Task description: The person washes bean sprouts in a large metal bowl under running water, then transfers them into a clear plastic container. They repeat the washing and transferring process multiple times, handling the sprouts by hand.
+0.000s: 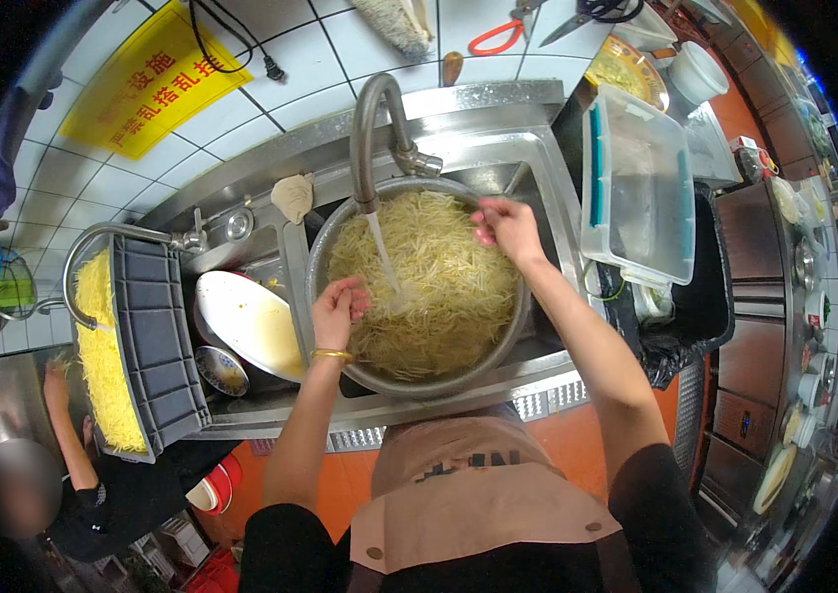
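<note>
Bean sprouts (449,259) float in water in a large round metal basin (315,259) set in the sink. From a curved metal faucet (363,148) above it, water runs onto the sprouts. My left hand (341,305), with a gold-coloured bracelet (332,355) on its wrist, is over the basin's left side, its fingers curled. My right hand (506,228) is over the upper right rim, thumb and fingers pinched together. Whether either hand holds any sprouts is too small to tell. A beige cloth (292,198) lies on the sink ledge left of the faucet.
Left, a white oval dish (248,322) and a patterned bowl (222,370) sit in another basin, beside a grey crate (159,333) by yellow shreds (104,356). A co-worker (122,497) is beyond. Right, a clear plastic box (638,185) rests above a black-lined bin (712,274). Scissors (497,37) hang on the wall.
</note>
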